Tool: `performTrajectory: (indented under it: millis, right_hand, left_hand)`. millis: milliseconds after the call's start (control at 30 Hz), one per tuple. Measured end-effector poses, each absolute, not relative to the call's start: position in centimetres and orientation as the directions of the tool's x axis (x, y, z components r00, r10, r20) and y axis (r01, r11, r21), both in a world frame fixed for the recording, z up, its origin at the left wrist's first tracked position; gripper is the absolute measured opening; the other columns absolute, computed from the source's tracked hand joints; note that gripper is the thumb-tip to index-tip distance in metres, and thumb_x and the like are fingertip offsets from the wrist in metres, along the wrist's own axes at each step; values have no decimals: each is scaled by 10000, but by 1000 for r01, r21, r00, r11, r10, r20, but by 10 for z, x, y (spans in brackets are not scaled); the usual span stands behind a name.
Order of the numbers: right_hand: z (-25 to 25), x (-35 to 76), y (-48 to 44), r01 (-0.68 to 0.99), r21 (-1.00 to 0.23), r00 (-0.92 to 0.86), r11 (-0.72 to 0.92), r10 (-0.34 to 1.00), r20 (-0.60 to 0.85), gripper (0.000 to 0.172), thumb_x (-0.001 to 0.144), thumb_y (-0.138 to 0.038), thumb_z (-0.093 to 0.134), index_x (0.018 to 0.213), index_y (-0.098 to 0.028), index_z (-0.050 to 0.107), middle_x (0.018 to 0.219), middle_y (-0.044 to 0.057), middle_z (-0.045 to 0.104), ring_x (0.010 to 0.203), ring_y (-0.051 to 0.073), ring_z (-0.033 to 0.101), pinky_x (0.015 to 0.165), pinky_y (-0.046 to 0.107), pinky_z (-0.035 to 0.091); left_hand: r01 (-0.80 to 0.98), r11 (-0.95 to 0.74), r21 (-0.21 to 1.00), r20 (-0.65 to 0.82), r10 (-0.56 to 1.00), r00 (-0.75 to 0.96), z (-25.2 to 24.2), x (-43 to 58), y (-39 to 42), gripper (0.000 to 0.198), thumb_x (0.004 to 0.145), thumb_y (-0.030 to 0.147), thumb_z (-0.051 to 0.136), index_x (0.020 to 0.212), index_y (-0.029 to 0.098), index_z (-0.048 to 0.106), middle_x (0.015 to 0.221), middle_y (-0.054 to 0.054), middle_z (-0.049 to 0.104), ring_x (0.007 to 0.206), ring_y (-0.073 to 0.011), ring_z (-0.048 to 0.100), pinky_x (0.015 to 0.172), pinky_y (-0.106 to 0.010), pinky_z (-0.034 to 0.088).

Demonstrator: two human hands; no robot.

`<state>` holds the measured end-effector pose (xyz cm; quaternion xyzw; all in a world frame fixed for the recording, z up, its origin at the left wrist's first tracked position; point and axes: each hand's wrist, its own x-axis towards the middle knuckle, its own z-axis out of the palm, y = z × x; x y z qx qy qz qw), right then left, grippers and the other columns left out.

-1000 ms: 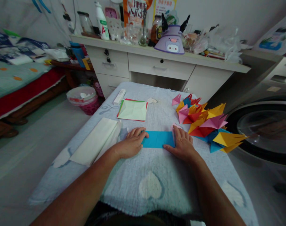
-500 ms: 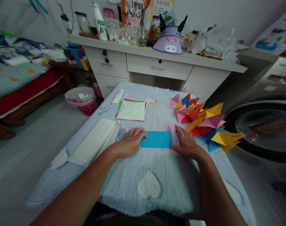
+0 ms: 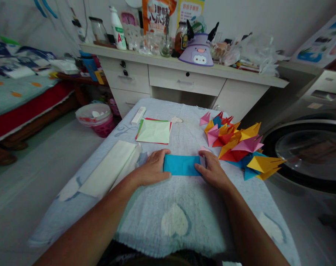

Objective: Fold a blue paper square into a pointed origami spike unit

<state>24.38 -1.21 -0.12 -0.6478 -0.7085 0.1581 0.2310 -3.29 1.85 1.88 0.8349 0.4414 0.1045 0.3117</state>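
Note:
A blue paper strip (image 3: 181, 164), folded to a long rectangle, lies flat on the light blue towel (image 3: 173, 207) that covers the table. My left hand (image 3: 153, 168) rests at its left end with the fingers curled over the paper's edge. At the right end my right hand (image 3: 213, 170) pinches the paper between thumb and fingers. A small pink paper piece (image 3: 203, 149) peeks out just beyond my right hand.
A heap of folded paper shapes (image 3: 237, 144) in yellow, red, pink and blue lies to the right. A stack of square sheets (image 3: 154, 131), a white tube (image 3: 138, 115) and a folded white cloth (image 3: 109, 170) lie left. Behind stand a cluttered desk (image 3: 184, 75) and a pink bin (image 3: 94, 118).
Both hands have closed in on the ends of the blue strip. My right hand went from lying flat beside it to pinching its right end.

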Motion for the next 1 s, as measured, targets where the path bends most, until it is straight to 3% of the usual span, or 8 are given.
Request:
performTrajectory:
  millis: [133,333,567,733,833,1000]
  right_hand:
    - [-6,240,-9,824,-554,-22,119,984,179,404,781,-360,579,1133,-162,578,1218,138,617,1157,289,540,1031,472,365]
    - [-9,246,-8,640,-743,-4,196,968,252,189,792,-312,582,955,-220,561,1131,97,623,1099,263,567,1000,460,399]
    - [7,242,-14,372,-890,-79,265,964,254,105,806,-294,643,863,-248,568,1208,80,625,1257,274,486,1071,471,324]
    - [17,241,-18,199,-955,-150,218,970,190,136,821,-372,663,821,-243,620,1196,60,639,1274,289,461,1032,435,351]
    - [13,242,-16,108,-975,-82,192,980,184,217,884,-442,577,850,-244,659,1161,56,654,1260,278,478,1039,417,345]
    - [1,247,-10,141,-989,55,46,997,54,254,869,-464,614,1004,-253,660,1140,54,659,1067,239,597,917,379,443]
  left_hand:
    - [670,-452,589,6,831,556,11,-26,18,912,700,418,731,1435,207,233,1468,-168,362,1363,-343,337,1117,-516,291]
    - [639,-564,523,181,806,563,1,-19,19,884,665,353,782,1419,237,335,1444,-117,422,1329,-327,369,1089,-486,317]
    - [567,-654,501,333,750,571,8,-12,14,619,761,319,731,1319,220,481,1251,-96,601,1199,-302,479,1035,-469,334]
    - [488,-723,489,449,688,571,13,-7,9,273,865,248,631,1133,208,600,1015,-54,667,992,-234,558,925,-408,377]
    - [428,-750,503,483,656,581,17,-7,7,111,878,196,588,981,198,629,909,-37,654,923,-207,560,894,-383,385]
    - [325,-808,492,522,573,632,27,-10,0,125,834,105,540,853,203,616,841,-18,637,935,-197,553,927,-388,374]
